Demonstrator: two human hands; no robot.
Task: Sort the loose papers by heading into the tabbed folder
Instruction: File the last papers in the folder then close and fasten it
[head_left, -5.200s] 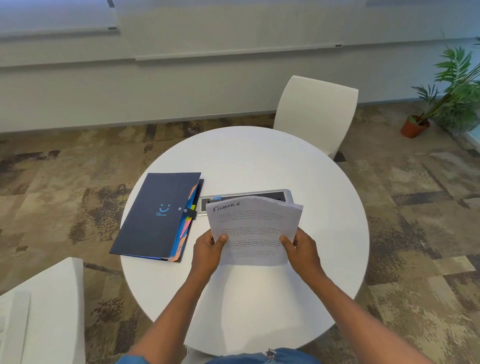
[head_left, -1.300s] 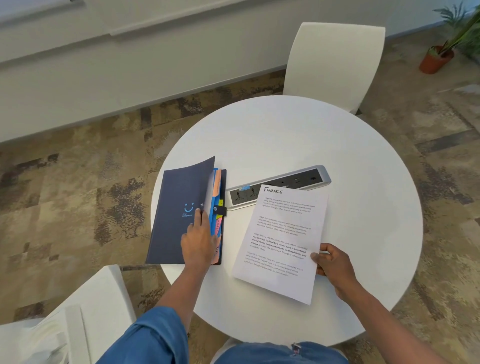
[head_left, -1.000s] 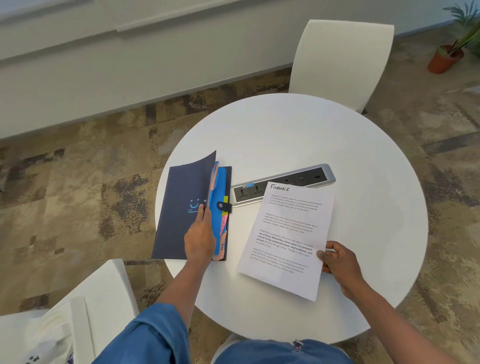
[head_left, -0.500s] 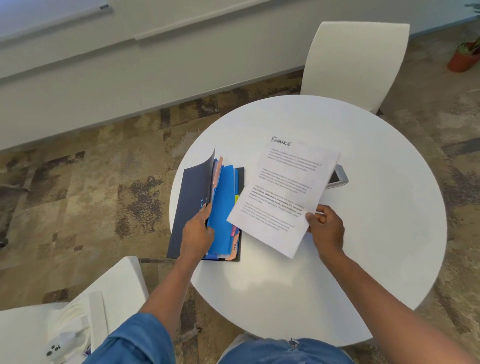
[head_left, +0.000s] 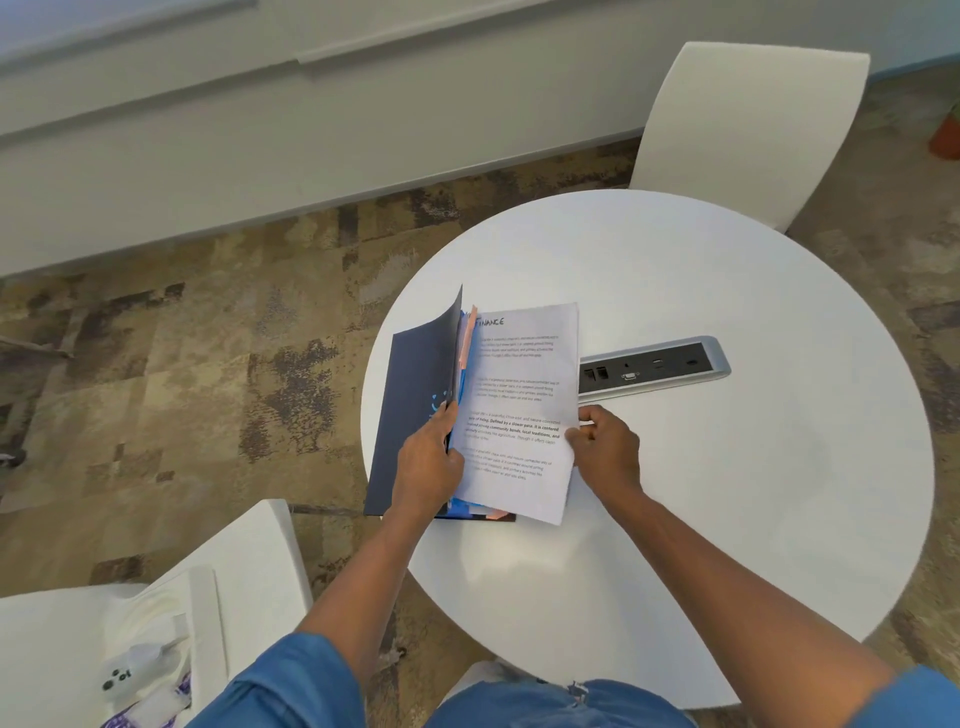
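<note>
Since half a second ago, my right hand (head_left: 602, 449) slid the pinched Finance sheet (head_left: 524, 410) into the folder (head_left: 415, 389) at frame centre; left hand (head_left: 428, 462) grips its lifted cover.

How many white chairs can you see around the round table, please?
2: one white moulded chair stands at the far side of the round white table, and another white chair sits at the near left, partly cut off. Others may lie outside the view.

A round white table (head_left: 727, 493) carries a dark blue tabbed folder (head_left: 410, 415) at its left edge and a grey socket strip (head_left: 654, 366) near its middle
</note>
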